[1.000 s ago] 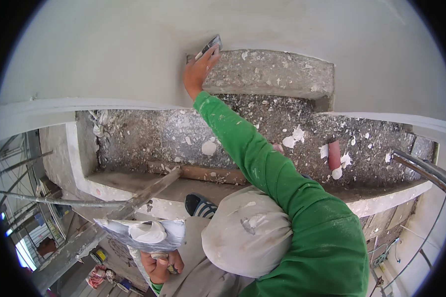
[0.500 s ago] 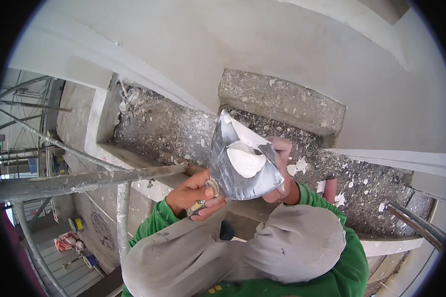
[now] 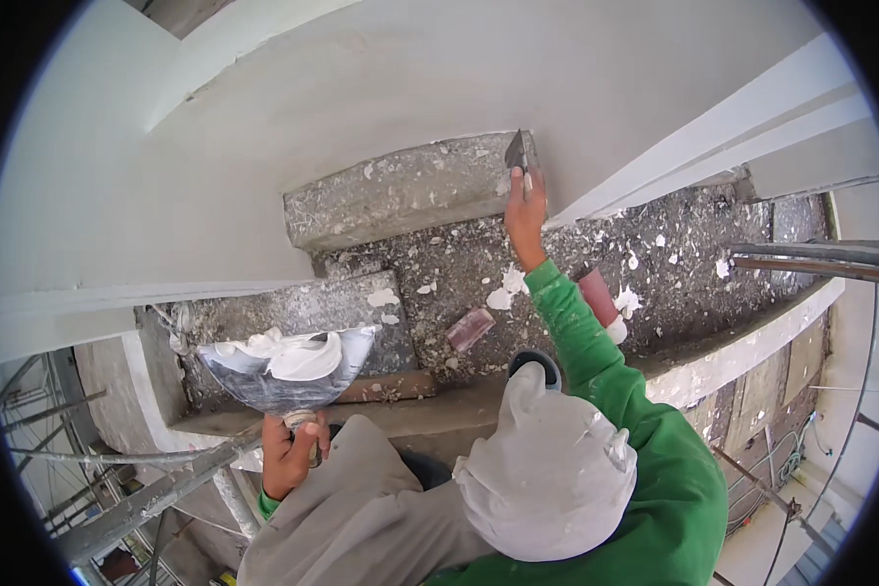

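My left hand (image 3: 291, 451) is closed round the handle of a wide metal plastering hawk (image 3: 264, 383), held low on the left. Thick white plaster (image 3: 306, 359) lies heaped along its far edge. My right arm reaches forward, and my right hand (image 3: 526, 217) grips a dark flat putty knife (image 3: 517, 149). Its blade is at the grey wall (image 3: 439, 78), over the right end of a rough concrete ledge (image 3: 400, 188). The frames do not show clearly whether the blade touches the wall.
White splatter covers the dark floor (image 3: 449, 269). A reddish block (image 3: 470, 329) and a pink-red piece (image 3: 598, 298) lie there. Scaffold pipes (image 3: 156, 498) run at lower left, and a metal bar (image 3: 806, 256) juts in at right. A curved low wall (image 3: 742, 342) edges the floor.
My hands have moved apart. The hawk has gone left and down in my left hand, while my right hand has reached forward to the wall with the putty knife. The whole view has turned.
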The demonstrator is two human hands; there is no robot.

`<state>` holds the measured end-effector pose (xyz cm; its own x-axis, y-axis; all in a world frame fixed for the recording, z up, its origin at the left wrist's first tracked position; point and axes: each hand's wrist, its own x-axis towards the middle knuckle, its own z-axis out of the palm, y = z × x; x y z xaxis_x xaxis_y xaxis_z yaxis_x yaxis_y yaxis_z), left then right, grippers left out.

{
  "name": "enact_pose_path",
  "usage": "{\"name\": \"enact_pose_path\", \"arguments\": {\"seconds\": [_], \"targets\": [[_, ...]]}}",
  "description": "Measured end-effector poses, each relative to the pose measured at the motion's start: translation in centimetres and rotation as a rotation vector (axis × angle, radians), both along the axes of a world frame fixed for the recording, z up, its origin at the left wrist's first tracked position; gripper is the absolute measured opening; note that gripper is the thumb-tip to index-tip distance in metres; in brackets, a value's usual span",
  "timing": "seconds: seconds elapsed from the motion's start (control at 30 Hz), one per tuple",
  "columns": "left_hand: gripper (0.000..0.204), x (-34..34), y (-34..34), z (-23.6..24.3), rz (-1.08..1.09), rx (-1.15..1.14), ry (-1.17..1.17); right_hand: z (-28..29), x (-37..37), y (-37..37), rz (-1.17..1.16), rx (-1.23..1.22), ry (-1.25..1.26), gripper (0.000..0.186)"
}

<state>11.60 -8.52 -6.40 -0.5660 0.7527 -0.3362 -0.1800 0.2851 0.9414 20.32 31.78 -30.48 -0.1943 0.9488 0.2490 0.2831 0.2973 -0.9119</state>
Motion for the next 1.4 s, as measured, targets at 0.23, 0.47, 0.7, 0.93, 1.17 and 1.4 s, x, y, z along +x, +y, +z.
{"name": "enact_pose_path", "arguments": {"seconds": [0.23,0.47,0.7,0.93,1.17,1.4], "targets": [[0.03,0.3,-1.6,-0.2,0.067,0.016,-0.015,0.5,-4.4,4.5,-0.356,0.179,0.001,0.036],[0.033,-0.2,-4.0,0.0,0.039,0.021,-0.016,2.2,-8.0,6.1,-0.51,0.201,-0.094,0.036],[0.034,-0.4,-5.5,0.6,0.039,0.042,-0.064,1.9,-9.7,7.3,-0.487,0.176,-0.02,0.045],[0.039,0.1,-9.6,0.7,0.095,0.029,-0.1,2.7,-16.2,2.2,-0.342,0.091,0.039,0.074],[0.042,0.2,-10.4,0.9,0.161,0.052,-0.104,1.0,-30.4,-14.4,-0.056,0.161,-0.04,0.087],[0.037,0.6,-9.9,0.8,0.239,0.071,-0.027,0.3,-25.6,-17.3,0.394,0.148,0.074,0.065]]}}
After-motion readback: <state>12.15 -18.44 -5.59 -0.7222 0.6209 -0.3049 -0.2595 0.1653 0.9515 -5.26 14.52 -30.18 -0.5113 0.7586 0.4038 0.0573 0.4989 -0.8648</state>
